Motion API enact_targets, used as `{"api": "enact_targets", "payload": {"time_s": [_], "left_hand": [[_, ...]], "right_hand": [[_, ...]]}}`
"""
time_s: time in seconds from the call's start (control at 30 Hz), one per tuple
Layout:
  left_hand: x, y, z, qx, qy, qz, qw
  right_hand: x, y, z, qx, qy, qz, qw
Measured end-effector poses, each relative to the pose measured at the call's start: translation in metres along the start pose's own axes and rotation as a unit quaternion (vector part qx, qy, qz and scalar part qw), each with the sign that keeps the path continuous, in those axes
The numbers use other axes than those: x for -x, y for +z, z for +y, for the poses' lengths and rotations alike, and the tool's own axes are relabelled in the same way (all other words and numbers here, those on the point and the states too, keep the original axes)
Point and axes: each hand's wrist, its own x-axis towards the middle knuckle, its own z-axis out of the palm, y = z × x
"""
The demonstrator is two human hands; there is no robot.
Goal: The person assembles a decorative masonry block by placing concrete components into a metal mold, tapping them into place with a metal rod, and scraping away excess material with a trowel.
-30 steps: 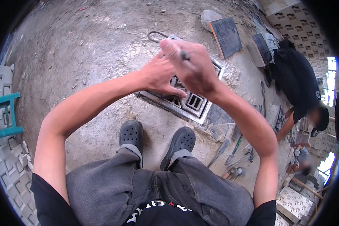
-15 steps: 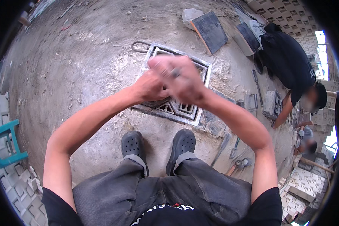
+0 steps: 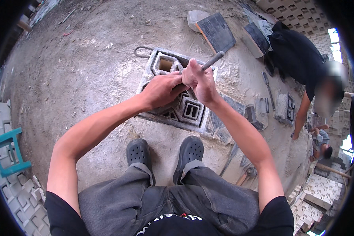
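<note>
A square metal mould (image 3: 202,126) with geometric cells lies on the dusty ground before my feet. Over its middle, my right hand (image 3: 200,82) grips a grey metal rod (image 3: 213,60), whose upper end slants out to the far right. My left hand (image 3: 163,90) is just beside it, palm down, with curled fingers meeting the right hand's. Something dark shows beneath the left fingers; whether it belongs to the rod, I cannot tell. Part of the mould's centre is hidden behind both hands.
Dark slabs (image 3: 217,32) lie at the far right. A co-worker in black (image 3: 299,55) bends over near a small block mould (image 3: 284,108). Tools, including a wooden-handled one (image 3: 244,177), lie right of my feet. A teal stool (image 3: 10,151) stands left.
My hands were blurred and crossed over the mould; the right has shifted rightward, and the rod now shows above it. The co-worker's head has moved.
</note>
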Motion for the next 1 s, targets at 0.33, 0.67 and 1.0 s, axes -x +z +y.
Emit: {"api": "enact_targets", "payload": {"time_s": [0.33,0.67,1.0], "left_hand": [[0.004,-0.003,0.006,-0.112,0.007,-0.029,0.993],[0.007,-0.002,0.007,-0.127,-0.015,-0.03,0.991],[0.008,-0.006,0.011,-0.114,-0.014,-0.017,0.993]], "right_hand": [[-0.016,0.018,-0.009,0.048,0.03,0.072,0.996],[-0.016,0.007,-0.012,-0.06,0.062,0.112,0.99],[-0.028,-0.004,-0.016,-0.159,0.148,0.186,0.958]]}}
